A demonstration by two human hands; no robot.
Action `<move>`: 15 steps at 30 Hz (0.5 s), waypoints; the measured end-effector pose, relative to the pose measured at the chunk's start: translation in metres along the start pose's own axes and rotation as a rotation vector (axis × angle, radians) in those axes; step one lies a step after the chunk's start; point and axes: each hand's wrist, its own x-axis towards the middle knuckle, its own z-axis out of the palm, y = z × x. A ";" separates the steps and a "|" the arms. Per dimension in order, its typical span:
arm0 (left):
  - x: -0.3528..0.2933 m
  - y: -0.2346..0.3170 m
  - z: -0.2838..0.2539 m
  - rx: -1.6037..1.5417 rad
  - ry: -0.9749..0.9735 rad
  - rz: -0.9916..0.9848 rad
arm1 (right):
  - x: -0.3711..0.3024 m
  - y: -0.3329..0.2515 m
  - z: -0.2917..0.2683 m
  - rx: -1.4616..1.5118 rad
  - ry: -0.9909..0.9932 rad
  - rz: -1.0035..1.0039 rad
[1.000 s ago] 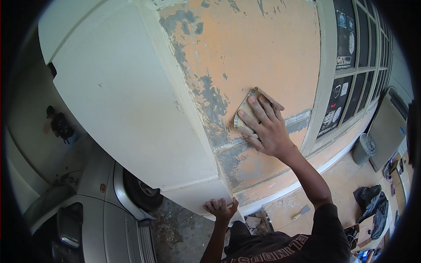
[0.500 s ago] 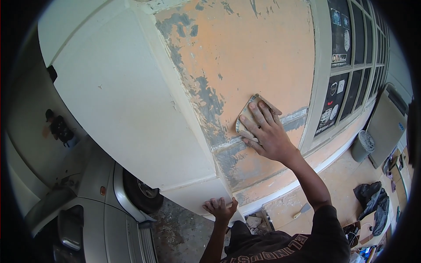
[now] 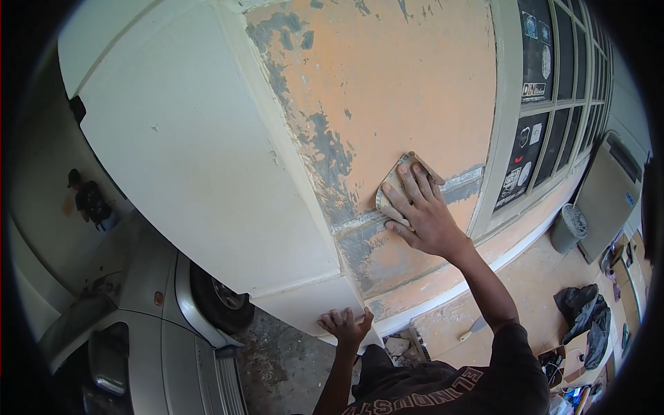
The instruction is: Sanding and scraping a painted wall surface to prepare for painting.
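Observation:
My right hand (image 3: 429,218) presses a folded sheet of sandpaper (image 3: 386,196) flat against the peach-painted wall (image 3: 408,90). Its fingers lie over the sheet, and one corner sticks out beyond them. Just under the hand, a whitish groove with grey patches (image 3: 358,223) crosses the wall. More grey filler (image 3: 328,155) shows along the wall's left edge. Lower down on the left, my left hand (image 3: 346,326) rests on the base of the white pillar (image 3: 187,152), fingers spread over its face and thumb toward the corner. It holds nothing.
A paned window (image 3: 532,131) with stickers borders the wall on the right. A scraper (image 3: 473,329), a grey bucket (image 3: 570,228) and a black plastic bag (image 3: 584,311) are on the tiled floor. Left of the pillar stands a silver vehicle (image 3: 145,304); another person (image 3: 93,200) is behind it.
My right hand and the sandpaper have shifted very slightly right along the wall. My left hand stays on the pillar base.

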 end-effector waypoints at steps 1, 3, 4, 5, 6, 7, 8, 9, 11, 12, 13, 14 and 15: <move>0.000 0.000 0.000 0.009 0.002 0.002 | -0.001 -0.001 0.001 0.006 -0.002 0.007; -0.001 -0.002 0.000 0.011 0.003 0.004 | -0.002 -0.002 0.002 0.012 -0.003 0.015; -0.002 -0.002 0.000 0.013 0.003 0.005 | -0.003 -0.003 0.003 0.011 -0.003 0.018; -0.002 -0.002 0.001 0.012 0.002 0.005 | -0.004 -0.003 0.003 0.010 -0.003 0.022; -0.002 -0.001 0.001 0.005 0.003 0.005 | -0.004 -0.002 0.004 0.010 -0.005 0.023; -0.003 -0.001 0.001 -0.002 0.002 0.005 | -0.005 -0.001 0.006 -0.007 0.002 0.021; -0.003 -0.002 0.001 -0.003 -0.003 0.005 | -0.006 -0.001 0.008 -0.024 0.009 0.020; -0.003 -0.002 0.002 -0.005 0.004 0.006 | -0.006 -0.001 0.010 -0.021 0.005 0.022; -0.003 -0.002 0.002 -0.012 0.005 0.007 | -0.008 -0.001 0.012 -0.027 0.002 0.038; -0.003 -0.002 0.002 -0.005 0.002 0.001 | -0.009 -0.002 0.013 -0.026 -0.003 0.040; -0.003 -0.002 0.002 0.002 0.000 -0.004 | -0.009 -0.002 0.015 -0.009 -0.002 0.049; -0.002 -0.002 0.002 0.001 -0.005 -0.005 | -0.010 -0.002 0.016 0.009 -0.001 0.057; -0.001 -0.002 0.002 -0.001 0.000 -0.001 | -0.011 -0.002 0.016 0.010 -0.004 0.060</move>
